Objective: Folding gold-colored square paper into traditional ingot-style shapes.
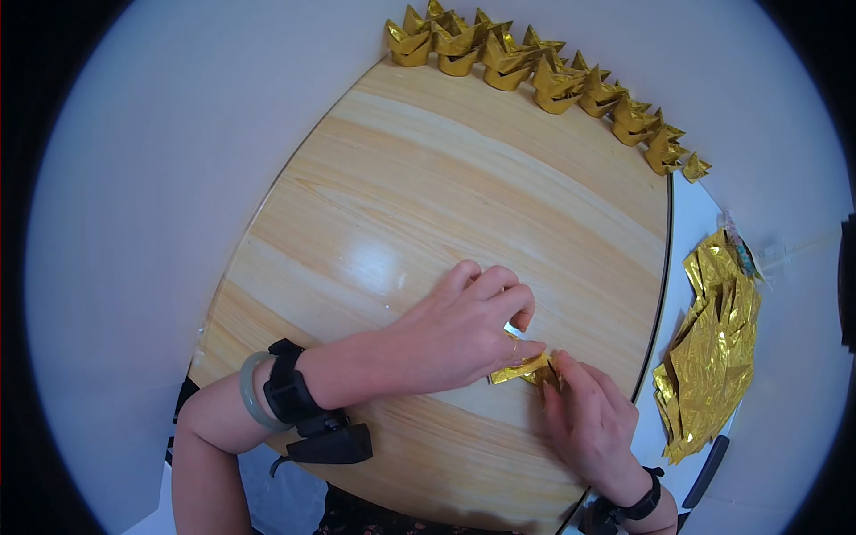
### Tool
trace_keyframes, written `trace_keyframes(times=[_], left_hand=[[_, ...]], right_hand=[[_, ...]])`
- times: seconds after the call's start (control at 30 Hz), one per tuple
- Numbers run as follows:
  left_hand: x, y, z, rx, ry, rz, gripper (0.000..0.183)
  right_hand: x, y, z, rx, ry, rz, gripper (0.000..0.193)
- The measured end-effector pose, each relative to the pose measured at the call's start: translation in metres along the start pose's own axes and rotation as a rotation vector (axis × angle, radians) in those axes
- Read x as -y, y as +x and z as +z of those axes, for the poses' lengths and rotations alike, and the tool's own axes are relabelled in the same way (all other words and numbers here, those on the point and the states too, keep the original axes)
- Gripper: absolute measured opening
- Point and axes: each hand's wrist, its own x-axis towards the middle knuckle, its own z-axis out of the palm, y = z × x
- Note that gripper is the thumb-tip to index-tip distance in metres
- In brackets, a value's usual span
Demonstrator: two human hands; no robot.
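Observation:
A small folded piece of gold foil paper [510,374] lies low over the near right part of the wooden table, between my two hands. My left hand [468,332] reaches across from the left, its fingers bent and its thumb side pressed on the foil. From the lower right comes my right hand [590,417], pinching the foil's right end between thumb and fingers. Part of the foil is hidden under the left hand. Folded gold foil ingots [507,64] are stacked in a curved row along the table's far edge.
To the right, on a white surface beyond the dark table edge [658,294], lies a heap of flat gold foil sheets [713,348]. A small clear wrapper [738,241] sits at its far end. White walls [160,178] enclose the wooden table [428,187].

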Motion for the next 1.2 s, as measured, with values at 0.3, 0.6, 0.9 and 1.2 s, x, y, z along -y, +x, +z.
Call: trace_keyframes(times=[0.3,0.6,0.9,1.2], left_hand=[[0.009,-0.003,-0.002,0.053,0.013,0.067,0.026],[0.010,-0.003,-0.005,0.086,-0.037,0.046,0.027],[0.006,0.001,-0.011,0.138,-0.014,0.053,0.033],[0.010,-0.001,-0.010,0.126,0.009,0.115,0.032]], right_hand=[[0.004,0.000,-0.010,0.055,-0.160,-0.091,0.029],[0.004,-0.001,-0.003,0.044,-0.092,-0.121,0.030],[0.006,-0.001,-0.002,0.019,-0.102,-0.135,0.028],[0.019,-0.003,-0.004,0.078,-0.166,-0.114,0.028]])
